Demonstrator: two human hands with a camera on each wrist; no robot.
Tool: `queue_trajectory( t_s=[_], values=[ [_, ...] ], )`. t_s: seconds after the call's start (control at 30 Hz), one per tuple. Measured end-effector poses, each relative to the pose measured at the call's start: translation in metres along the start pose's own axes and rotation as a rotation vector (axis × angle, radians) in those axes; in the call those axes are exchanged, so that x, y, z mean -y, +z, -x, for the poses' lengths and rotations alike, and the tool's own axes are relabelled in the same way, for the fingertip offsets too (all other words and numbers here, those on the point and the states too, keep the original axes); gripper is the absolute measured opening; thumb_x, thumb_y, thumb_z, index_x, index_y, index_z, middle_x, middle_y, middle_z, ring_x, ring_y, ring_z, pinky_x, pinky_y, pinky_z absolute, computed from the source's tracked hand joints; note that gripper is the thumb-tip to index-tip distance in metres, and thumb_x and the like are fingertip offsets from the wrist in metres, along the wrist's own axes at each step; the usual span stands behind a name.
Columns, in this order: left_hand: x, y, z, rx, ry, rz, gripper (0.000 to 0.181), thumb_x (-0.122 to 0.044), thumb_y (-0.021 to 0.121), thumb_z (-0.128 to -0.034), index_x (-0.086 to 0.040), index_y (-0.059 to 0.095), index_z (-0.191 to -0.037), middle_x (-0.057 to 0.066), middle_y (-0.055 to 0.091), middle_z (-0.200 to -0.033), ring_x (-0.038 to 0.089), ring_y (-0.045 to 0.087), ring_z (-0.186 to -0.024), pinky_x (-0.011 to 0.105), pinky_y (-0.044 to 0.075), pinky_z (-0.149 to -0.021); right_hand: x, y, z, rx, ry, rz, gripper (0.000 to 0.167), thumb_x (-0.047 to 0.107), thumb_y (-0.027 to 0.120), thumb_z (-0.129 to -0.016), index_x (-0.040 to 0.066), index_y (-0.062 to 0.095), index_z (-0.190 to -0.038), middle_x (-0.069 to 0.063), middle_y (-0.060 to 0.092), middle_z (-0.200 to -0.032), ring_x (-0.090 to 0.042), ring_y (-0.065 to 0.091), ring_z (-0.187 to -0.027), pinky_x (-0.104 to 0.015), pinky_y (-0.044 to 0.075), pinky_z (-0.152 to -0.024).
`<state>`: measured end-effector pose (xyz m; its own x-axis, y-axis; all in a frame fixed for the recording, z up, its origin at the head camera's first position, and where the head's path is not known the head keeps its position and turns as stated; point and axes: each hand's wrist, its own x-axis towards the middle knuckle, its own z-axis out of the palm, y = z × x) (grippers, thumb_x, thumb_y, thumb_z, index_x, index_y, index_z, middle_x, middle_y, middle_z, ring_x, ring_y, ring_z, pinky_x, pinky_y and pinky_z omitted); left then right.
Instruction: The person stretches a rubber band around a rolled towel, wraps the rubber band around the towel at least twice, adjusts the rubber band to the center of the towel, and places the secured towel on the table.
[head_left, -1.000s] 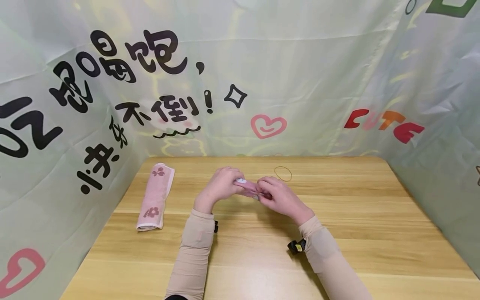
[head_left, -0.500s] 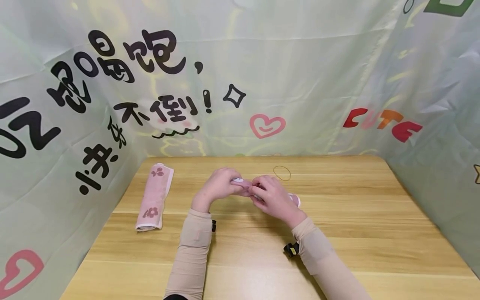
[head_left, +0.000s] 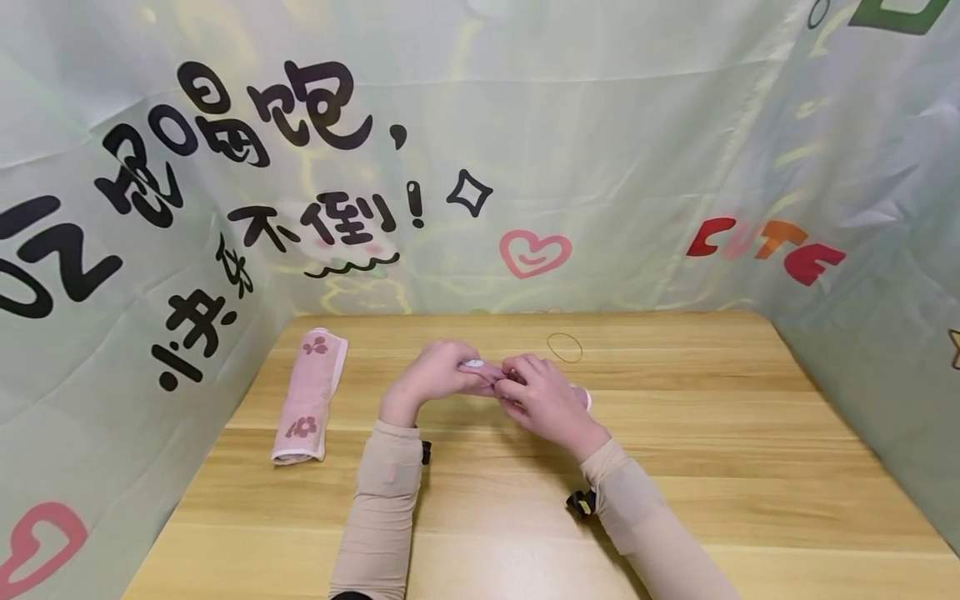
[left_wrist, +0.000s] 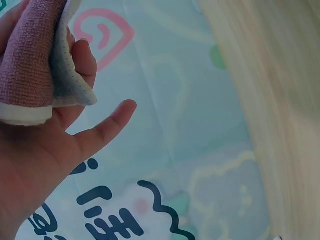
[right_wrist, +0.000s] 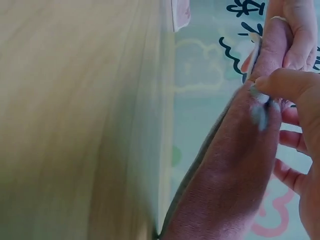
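A pink rolled towel (head_left: 486, 375) with white edging is held above the table between both hands. My left hand (head_left: 437, 372) grips one end; in the left wrist view that end (left_wrist: 30, 60) lies against the palm, and one finger points away from it. My right hand (head_left: 546, 402) pinches the towel near its middle with thumb and fingertips. In the right wrist view the towel (right_wrist: 225, 170) narrows at the thumb (right_wrist: 285, 82), where a small pale-blue patch shows. Whether anything is wound round it there cannot be told. The towel's other end sticks out beyond my right hand.
Another pink rolled towel (head_left: 307, 396) with darker flower prints lies at the left of the wooden table (head_left: 712, 467). A thin yellowish rubber band (head_left: 565, 335) lies behind my right hand. A printed cloth backdrop (head_left: 630, 167) surrounds the table's back and sides.
My right hand has moved left along the towel, towards my left hand, and the towel's right end has come into sight. The other towel and the rubber band stay put.
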<state>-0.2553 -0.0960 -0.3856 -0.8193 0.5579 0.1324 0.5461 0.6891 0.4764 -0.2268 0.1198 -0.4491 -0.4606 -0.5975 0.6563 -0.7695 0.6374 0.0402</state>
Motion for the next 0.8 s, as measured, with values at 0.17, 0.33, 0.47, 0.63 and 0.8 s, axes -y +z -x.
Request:
queue_trajectory(
  t_s=[0.17,0.33,0.47,0.63,0.8],
  values=[
    [-0.001,-0.002,-0.003,0.007,0.006,0.011,0.012,-0.024,0.070,-0.0828,-0.016,0.066,-0.075,-0.003,0.062,-0.073,0.011,0.053,-0.067,0.025,0.044,-0.064,-0.004,-0.006,0.002,0.038,0.082,0.010,0.015,0.022,0.080,-0.078,0.023,0.070,-0.090,-0.006,0.064,-0.112,-0.026,0.058,-0.108,-0.044,0.052,-0.080],
    [0.000,-0.003,-0.002,0.025,0.016,0.022,0.015,-0.025,0.069,-0.0838,-0.015,0.064,-0.074,-0.003,0.060,-0.072,0.011,0.052,-0.066,0.025,0.044,-0.063,-0.008,-0.010,0.005,0.077,0.120,0.022,0.015,0.023,0.079,-0.079,0.024,0.070,-0.091,-0.005,0.063,-0.114,-0.026,0.056,-0.111,-0.047,0.050,-0.084],
    [0.003,-0.005,0.002,0.004,-0.003,0.045,0.013,-0.025,0.070,-0.0836,-0.015,0.067,-0.076,-0.002,0.062,-0.074,0.011,0.053,-0.068,0.026,0.045,-0.065,-0.012,-0.011,0.006,0.106,0.161,0.024,0.017,0.026,0.079,-0.079,0.023,0.071,-0.094,-0.005,0.062,-0.115,-0.025,0.055,-0.111,-0.047,0.049,-0.085],
    [0.004,-0.007,0.004,-0.016,-0.006,0.052,0.013,-0.024,0.069,-0.0831,-0.015,0.067,-0.074,-0.002,0.062,-0.073,0.012,0.053,-0.067,0.026,0.044,-0.063,-0.014,-0.012,0.004,0.091,0.119,-0.051,0.014,0.028,0.076,-0.082,0.022,0.072,-0.095,-0.004,0.063,-0.116,-0.023,0.056,-0.111,-0.043,0.049,-0.085],
    [0.001,-0.004,0.001,-0.003,0.010,0.089,0.014,-0.025,0.069,-0.0845,-0.015,0.067,-0.075,-0.002,0.062,-0.073,0.010,0.052,-0.066,0.024,0.044,-0.062,-0.015,-0.011,0.003,-0.011,0.096,-0.143,0.010,0.019,0.076,-0.081,0.018,0.068,-0.087,-0.004,0.064,-0.110,-0.022,0.059,-0.105,-0.045,0.049,-0.092]
  ],
)
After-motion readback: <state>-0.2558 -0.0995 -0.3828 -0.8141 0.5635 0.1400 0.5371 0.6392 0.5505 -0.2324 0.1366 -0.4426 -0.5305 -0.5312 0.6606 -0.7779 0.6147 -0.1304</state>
